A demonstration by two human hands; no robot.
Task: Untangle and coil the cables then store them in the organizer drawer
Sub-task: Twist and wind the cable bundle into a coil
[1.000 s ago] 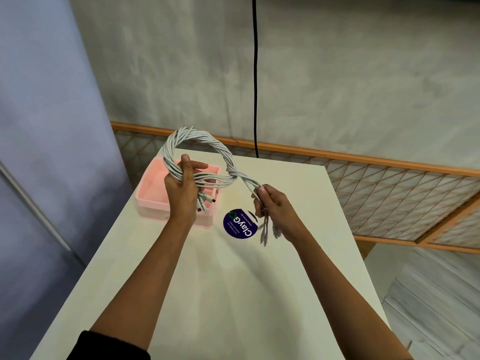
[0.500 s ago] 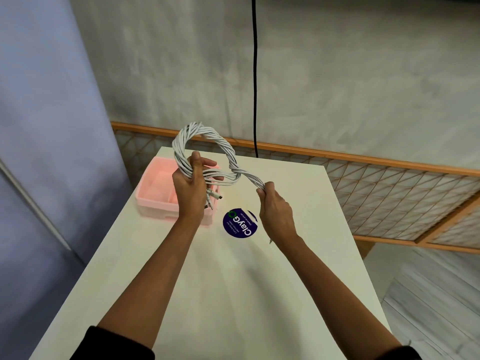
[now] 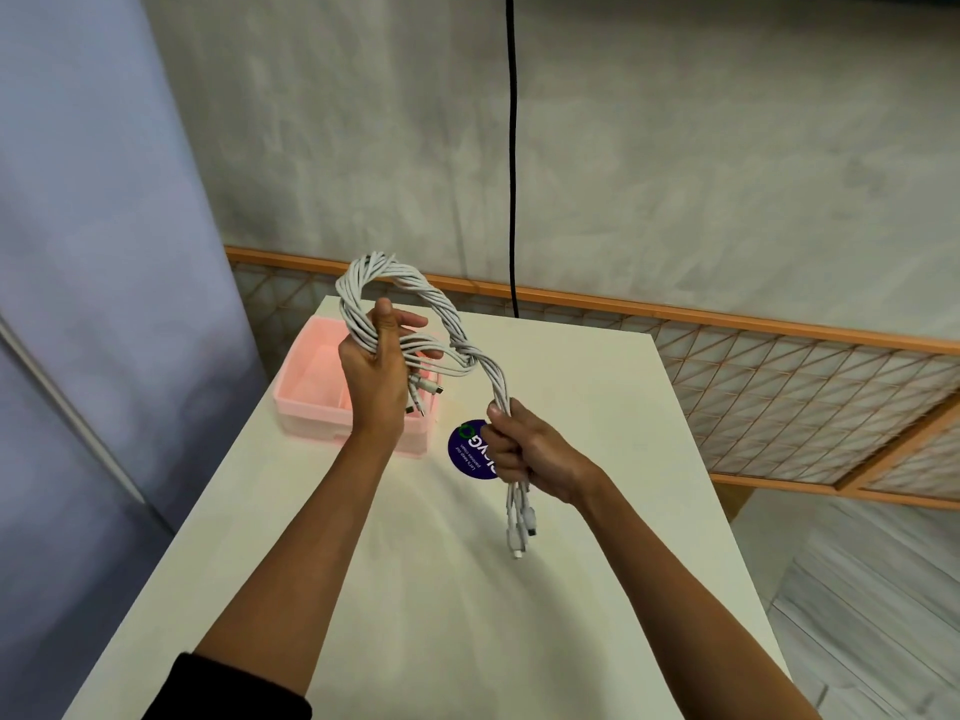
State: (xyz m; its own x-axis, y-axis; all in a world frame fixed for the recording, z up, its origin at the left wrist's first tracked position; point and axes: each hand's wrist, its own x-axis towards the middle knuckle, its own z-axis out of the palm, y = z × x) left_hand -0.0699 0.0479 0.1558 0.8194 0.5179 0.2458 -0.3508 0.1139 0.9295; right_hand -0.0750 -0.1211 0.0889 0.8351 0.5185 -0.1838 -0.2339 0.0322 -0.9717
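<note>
Holding a twisted bundle of white cables (image 3: 447,314) up in the air with both hands, above the table (image 3: 467,615). Gripping the loop side with the left hand (image 3: 374,376) — fingers wrapped round several strands, thumb pointing up, a few plugs (image 3: 428,391) dangling just under the palm. Clenching the tail with the right hand (image 3: 524,449), lower and nearer the body, with more plugs (image 3: 519,530) hanging free below the fist. Between the hands: a tight rope-like twist and what looks like a crossing, just right of the left fingers.

Looks like the untangling stage, with no neat coil made yet.

To do it well:
- Hold the loop steady in the left hand and let the right hand do the work.
- Loosen the right fist enough for the tail to spin and unwind; avoid hauling on it (a hard pull would probably cinch the crossing tighter).
- Work from the free ends toward the crossing, passing the hanging plugs back through the loop one at a time.
- Watch the plugs — likely to snag on neighbouring strands.
- Only then wind each cable and lower it into the pink drawer (image 3: 311,387), open on the table just beyond the left wrist.
</note>
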